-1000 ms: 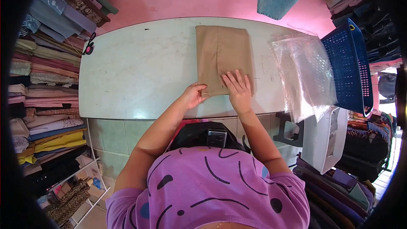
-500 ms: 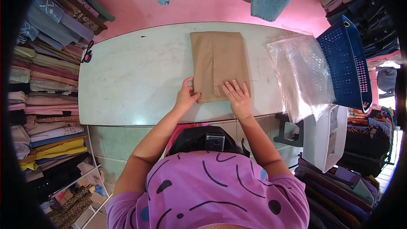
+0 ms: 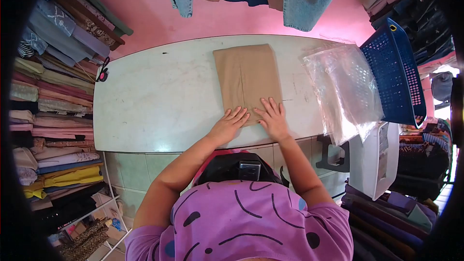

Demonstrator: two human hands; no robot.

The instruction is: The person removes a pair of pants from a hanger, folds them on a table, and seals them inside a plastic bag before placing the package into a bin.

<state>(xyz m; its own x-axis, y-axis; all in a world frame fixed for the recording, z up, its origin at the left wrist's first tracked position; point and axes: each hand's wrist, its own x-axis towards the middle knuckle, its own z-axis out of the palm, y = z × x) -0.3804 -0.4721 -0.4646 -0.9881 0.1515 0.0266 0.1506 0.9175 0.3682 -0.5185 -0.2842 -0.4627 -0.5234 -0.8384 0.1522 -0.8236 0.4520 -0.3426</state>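
Note:
A folded tan cloth garment (image 3: 249, 75) lies flat on the white table (image 3: 145, 101), its near end by the table's front edge. My left hand (image 3: 229, 125) rests on the near left corner of the cloth, fingers spread and pointing up to the right. On the near right part lies my right hand (image 3: 273, 118), its fingers also apart and flat on the fabric. The fingertips of both hands are close together. Neither hand grips the cloth.
Clear plastic bags (image 3: 340, 87) lie at the table's right, beside a blue basket (image 3: 394, 75). Black scissors (image 3: 103, 71) sit at the left edge. Stacked fabrics (image 3: 63, 116) fill shelves at left; jeans (image 3: 309, 0) hang above. A white bin (image 3: 372, 164) stands at right.
My left hand has moved from the garment's left edge onto its near end, with fingers now flat. My right hand stays on the cloth. The view has shifted slightly.

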